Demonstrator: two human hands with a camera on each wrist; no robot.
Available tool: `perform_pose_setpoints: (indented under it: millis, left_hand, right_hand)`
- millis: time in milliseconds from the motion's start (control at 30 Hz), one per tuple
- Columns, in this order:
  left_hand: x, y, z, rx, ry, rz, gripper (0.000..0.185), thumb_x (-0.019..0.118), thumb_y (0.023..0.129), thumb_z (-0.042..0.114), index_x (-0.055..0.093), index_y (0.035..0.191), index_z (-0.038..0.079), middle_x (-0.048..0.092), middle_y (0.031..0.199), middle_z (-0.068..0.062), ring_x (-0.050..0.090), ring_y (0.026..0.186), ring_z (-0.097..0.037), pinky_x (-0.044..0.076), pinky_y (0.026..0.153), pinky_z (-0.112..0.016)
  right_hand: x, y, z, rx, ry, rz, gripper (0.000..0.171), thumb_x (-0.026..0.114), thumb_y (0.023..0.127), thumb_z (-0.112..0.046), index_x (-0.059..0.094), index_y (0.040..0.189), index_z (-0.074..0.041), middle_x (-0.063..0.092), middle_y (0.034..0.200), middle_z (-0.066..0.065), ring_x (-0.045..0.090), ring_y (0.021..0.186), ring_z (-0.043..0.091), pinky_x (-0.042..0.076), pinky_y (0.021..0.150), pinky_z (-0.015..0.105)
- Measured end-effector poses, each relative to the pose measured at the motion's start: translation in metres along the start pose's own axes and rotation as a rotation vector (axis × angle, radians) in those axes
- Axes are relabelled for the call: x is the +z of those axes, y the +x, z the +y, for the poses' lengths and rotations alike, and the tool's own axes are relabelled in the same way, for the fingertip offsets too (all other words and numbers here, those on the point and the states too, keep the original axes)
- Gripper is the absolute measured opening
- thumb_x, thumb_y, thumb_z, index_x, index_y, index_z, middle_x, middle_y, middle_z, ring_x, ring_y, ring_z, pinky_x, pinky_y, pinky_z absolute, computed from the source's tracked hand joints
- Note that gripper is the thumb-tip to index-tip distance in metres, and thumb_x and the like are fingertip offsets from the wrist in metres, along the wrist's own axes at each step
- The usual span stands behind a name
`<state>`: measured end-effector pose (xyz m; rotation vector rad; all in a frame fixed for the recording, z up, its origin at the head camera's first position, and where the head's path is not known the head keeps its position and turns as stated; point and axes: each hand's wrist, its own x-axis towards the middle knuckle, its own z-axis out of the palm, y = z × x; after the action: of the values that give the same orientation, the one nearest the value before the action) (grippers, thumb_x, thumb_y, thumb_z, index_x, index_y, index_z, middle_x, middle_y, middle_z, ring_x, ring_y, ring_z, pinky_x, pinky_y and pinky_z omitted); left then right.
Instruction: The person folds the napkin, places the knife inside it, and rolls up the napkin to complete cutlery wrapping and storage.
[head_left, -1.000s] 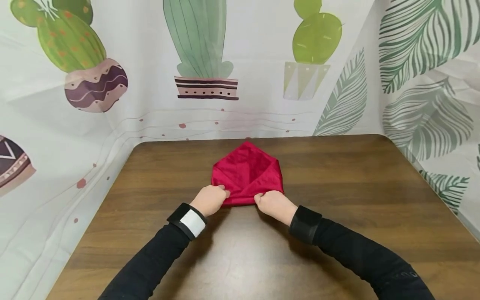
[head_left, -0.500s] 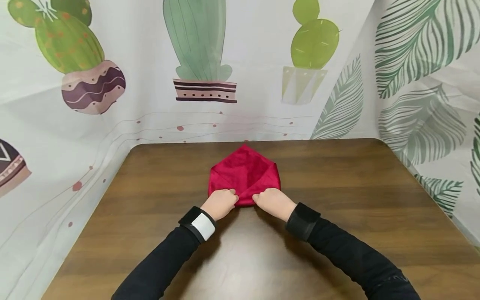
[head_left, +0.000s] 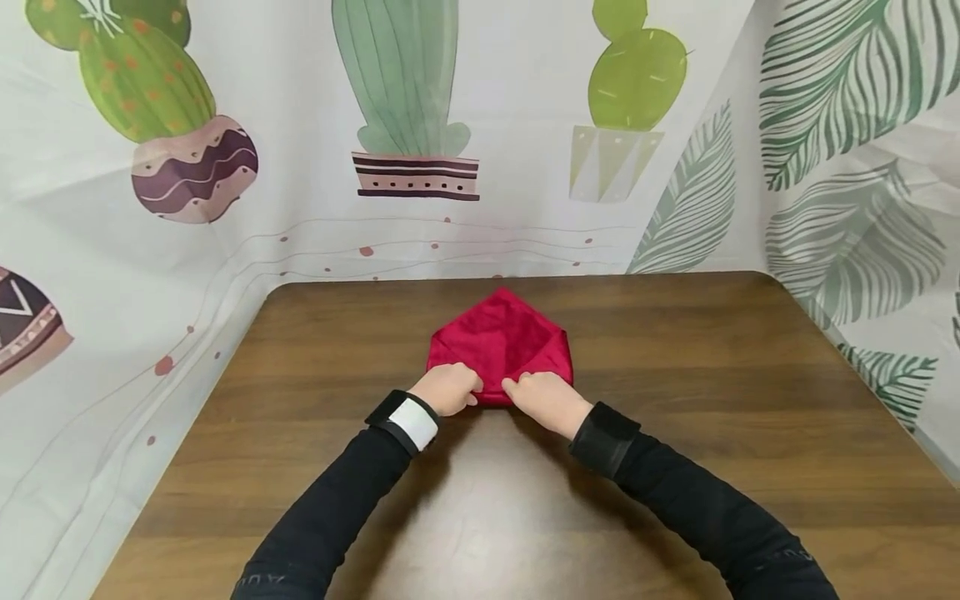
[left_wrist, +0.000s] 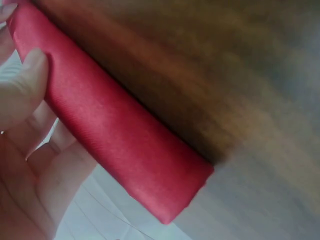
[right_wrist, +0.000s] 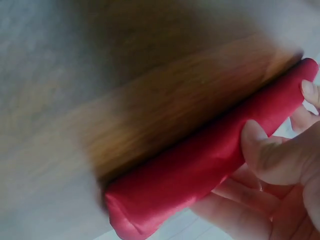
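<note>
A shiny red cloth (head_left: 498, 337), folded into a five-sided shape with its point at the far side, lies near the back of the table. Along its near edge runs a thick rolled fold, seen close up as a red roll (left_wrist: 110, 120) in the left wrist view. My left hand (head_left: 447, 389) pinches that edge left of the middle, thumb (left_wrist: 35, 75) on the near face and fingers behind. Close beside it, my right hand (head_left: 550, 402) grips the same edge; its thumb (right_wrist: 255, 137) presses on the roll in the right wrist view. The underside is hidden.
The brown wooden table (head_left: 322, 375) has rounded far corners. Behind it and along the sides hangs a white curtain (head_left: 517, 225) printed with cacti and leaves, close to the table's far edge.
My left hand has moved right along the cloth's near edge, closer to the right hand. The right hand has stayed almost in place on the edge.
</note>
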<state>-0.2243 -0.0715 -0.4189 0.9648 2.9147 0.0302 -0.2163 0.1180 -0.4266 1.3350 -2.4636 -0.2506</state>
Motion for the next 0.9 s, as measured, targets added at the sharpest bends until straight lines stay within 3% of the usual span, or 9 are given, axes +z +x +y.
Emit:
perform_pose_setpoints:
  millis: [200, 300, 433, 633, 800, 900]
  left_hand:
    - [-0.001, 0.004, -0.005, 0.008, -0.054, -0.006, 0.018, 0.070, 0.075, 0.012, 0.053, 0.077, 0.017, 0.053, 0.064, 0.006, 0.052, 0.059, -0.012, 0.043, 0.057, -0.024]
    - [-0.002, 0.003, -0.005, 0.018, -0.070, -0.016, 0.022, 0.069, 0.075, 0.010, 0.048, 0.073, 0.017, 0.048, 0.061, 0.007, 0.048, 0.056, -0.011, 0.040, 0.055, -0.024]
    - [-0.001, 0.004, -0.005, 0.030, -0.065, -0.020, 0.024, 0.069, 0.075, 0.009, 0.047, 0.070, 0.017, 0.047, 0.061, 0.007, 0.048, 0.057, -0.012, 0.040, 0.054, -0.024]
    - [0.000, 0.010, -0.002, 0.036, -0.049, -0.048, 0.020, 0.069, 0.075, 0.009, 0.050, 0.072, 0.016, 0.048, 0.069, 0.004, 0.050, 0.068, -0.012, 0.042, 0.058, -0.024]
    - [0.001, 0.012, -0.004, 0.009, -0.088, -0.051, 0.017, 0.068, 0.076, 0.009, 0.053, 0.072, 0.015, 0.049, 0.070, 0.003, 0.050, 0.070, -0.012, 0.042, 0.059, -0.023]
    - [0.001, 0.011, -0.006, -0.013, -0.101, -0.048, 0.016, 0.068, 0.076, 0.008, 0.054, 0.072, 0.015, 0.050, 0.071, 0.003, 0.050, 0.071, -0.012, 0.042, 0.060, -0.023]
  right_hand:
    - [0.009, -0.001, -0.008, 0.017, -0.102, 0.102, 0.026, 0.066, 0.075, -0.006, 0.040, 0.073, -0.009, 0.039, 0.049, 0.003, 0.046, 0.044, 0.015, 0.040, 0.040, 0.024]
    - [0.012, -0.003, -0.012, 0.033, -0.141, 0.119, 0.021, 0.064, 0.076, -0.006, 0.043, 0.077, -0.008, 0.043, 0.057, 0.005, 0.046, 0.048, 0.017, 0.041, 0.040, 0.023]
    - [0.013, -0.005, -0.014, 0.071, -0.242, 0.136, 0.014, 0.062, 0.079, -0.008, 0.048, 0.082, -0.008, 0.042, 0.069, 0.007, 0.043, 0.057, 0.016, 0.039, 0.038, 0.019]
    - [0.011, -0.007, -0.022, 0.184, -0.402, 0.158, 0.008, 0.053, 0.079, -0.004, 0.051, 0.072, -0.009, 0.039, 0.061, 0.006, 0.043, 0.053, 0.016, 0.037, 0.035, 0.018]
    - [0.012, -0.007, -0.021, 0.160, -0.362, 0.145, 0.018, 0.038, 0.080, 0.003, 0.053, 0.081, -0.008, 0.046, 0.061, 0.009, 0.049, 0.051, 0.021, 0.044, 0.039, 0.027]
    - [0.014, -0.006, -0.018, 0.124, -0.284, 0.198, 0.015, 0.041, 0.082, -0.002, 0.051, 0.090, -0.010, 0.048, 0.061, 0.010, 0.050, 0.049, 0.023, 0.045, 0.040, 0.029]
